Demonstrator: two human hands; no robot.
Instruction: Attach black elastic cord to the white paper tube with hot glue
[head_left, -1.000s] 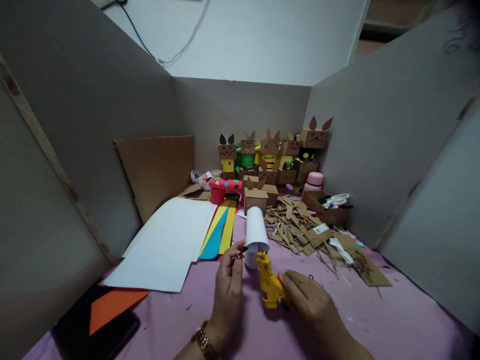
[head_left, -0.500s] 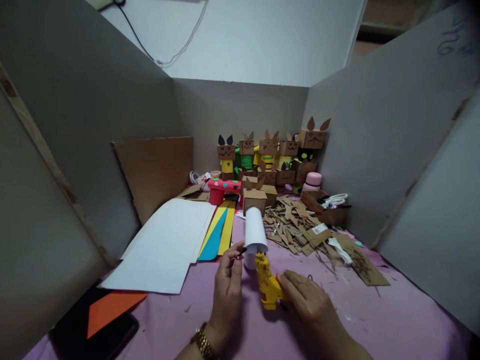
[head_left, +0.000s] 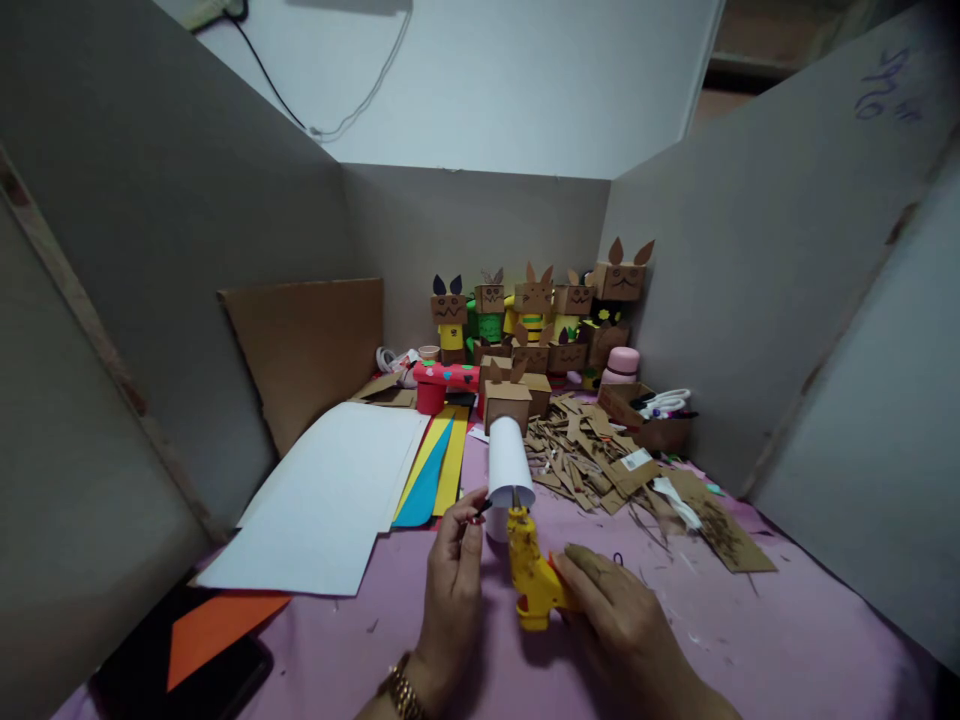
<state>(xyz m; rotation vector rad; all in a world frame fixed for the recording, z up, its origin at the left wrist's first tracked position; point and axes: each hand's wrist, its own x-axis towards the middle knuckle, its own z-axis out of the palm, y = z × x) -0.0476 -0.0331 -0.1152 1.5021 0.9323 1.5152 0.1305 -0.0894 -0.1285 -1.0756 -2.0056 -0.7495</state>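
My right hand (head_left: 611,610) is wrapped round a yellow glue gun (head_left: 534,580), whose tip points into the open near end of a white paper tube (head_left: 509,460). The tube lies against a small cardboard box head with ears (head_left: 507,402). My left hand (head_left: 457,570), with a gold watch on its wrist, is pinched just left of the tube's near end. Between its fingertips is a small dark piece (head_left: 481,508), too small to name. Another white rolled shape (head_left: 497,524) shows beneath the tube, partly hidden.
White sheets (head_left: 315,500) and yellow and blue paper (head_left: 431,480) lie left, near orange paper (head_left: 217,625) on a dark device. Cardboard scraps (head_left: 577,450) lie right. Cardboard animal figures (head_left: 532,300) stand at the back, beside a pink bottle (head_left: 621,365).
The glue gun's handle has shifted slightly down and left. Both hands keep nearly the same pose, and the whole view has shifted slightly.
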